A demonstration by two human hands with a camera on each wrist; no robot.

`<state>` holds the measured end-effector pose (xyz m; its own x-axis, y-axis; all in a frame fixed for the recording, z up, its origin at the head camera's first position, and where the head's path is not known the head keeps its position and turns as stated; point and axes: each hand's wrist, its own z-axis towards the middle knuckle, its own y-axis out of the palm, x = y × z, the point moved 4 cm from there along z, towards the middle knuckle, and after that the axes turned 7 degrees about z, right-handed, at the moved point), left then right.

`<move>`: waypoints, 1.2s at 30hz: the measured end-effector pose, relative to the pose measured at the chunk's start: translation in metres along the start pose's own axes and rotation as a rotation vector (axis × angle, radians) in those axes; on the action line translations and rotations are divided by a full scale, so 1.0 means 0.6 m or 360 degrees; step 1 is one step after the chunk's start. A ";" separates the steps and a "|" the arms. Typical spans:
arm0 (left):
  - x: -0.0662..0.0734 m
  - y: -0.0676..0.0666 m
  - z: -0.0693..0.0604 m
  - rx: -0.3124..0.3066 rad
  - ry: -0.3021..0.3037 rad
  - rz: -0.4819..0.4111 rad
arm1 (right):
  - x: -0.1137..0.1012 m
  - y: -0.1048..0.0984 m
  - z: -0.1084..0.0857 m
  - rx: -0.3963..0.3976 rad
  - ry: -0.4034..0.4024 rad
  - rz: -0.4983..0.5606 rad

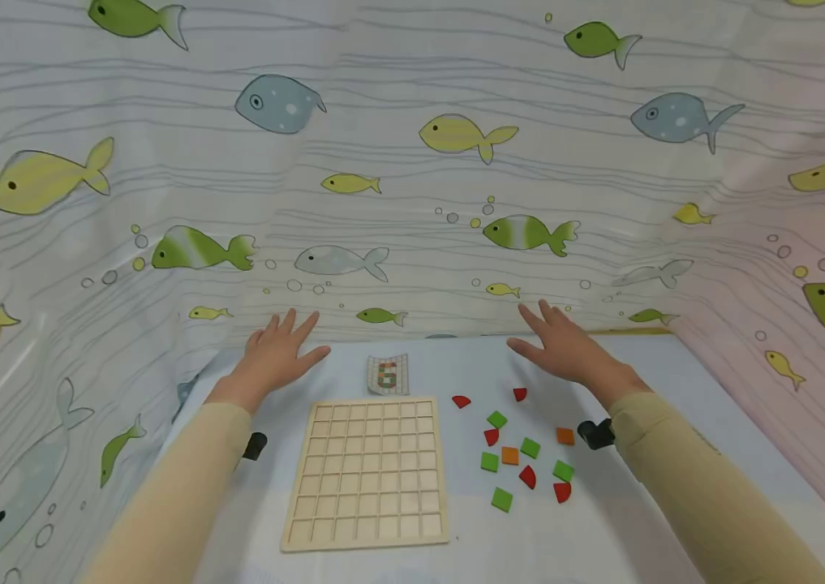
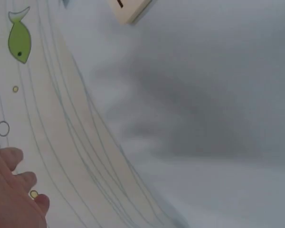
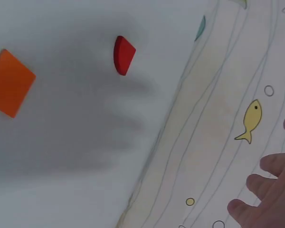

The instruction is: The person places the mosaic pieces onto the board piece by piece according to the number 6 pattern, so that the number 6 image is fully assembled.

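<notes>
In the head view the left hand (image 1: 273,357) hovers with spread fingers above the table, left of a small printed card (image 1: 388,375) and the wooden grid board (image 1: 370,472). The right hand (image 1: 565,349), fingers spread too, is held over the far right part of the table, beyond several loose pieces. Among these are a red quarter piece (image 1: 520,394), an orange square (image 1: 565,436) and a green square (image 1: 502,499). Neither hand holds anything. The right wrist view shows a red piece (image 3: 124,55) and an orange square (image 3: 10,83) away from the fingers.
A curtain (image 1: 397,162) printed with fish surrounds the white table (image 1: 478,543) at the back and both sides. The grid board's squares are unfilled. The loose red, green and orange pieces lie scattered right of the board. Dark wrist devices show beneath both sleeves.
</notes>
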<state>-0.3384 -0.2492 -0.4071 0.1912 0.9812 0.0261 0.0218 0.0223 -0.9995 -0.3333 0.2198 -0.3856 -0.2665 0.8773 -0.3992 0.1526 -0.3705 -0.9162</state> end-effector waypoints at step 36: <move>0.022 0.114 -0.218 0.0067 0.0022 -0.0711 | 0.046 0.131 -0.196 0.0142 0.0108 0.0414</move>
<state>-0.2058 -0.2598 -0.4729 0.1855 0.8708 0.4552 0.0652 0.4513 -0.8900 -0.2170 0.2509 -0.4643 -0.1648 0.7663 -0.6209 0.1223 -0.6088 -0.7838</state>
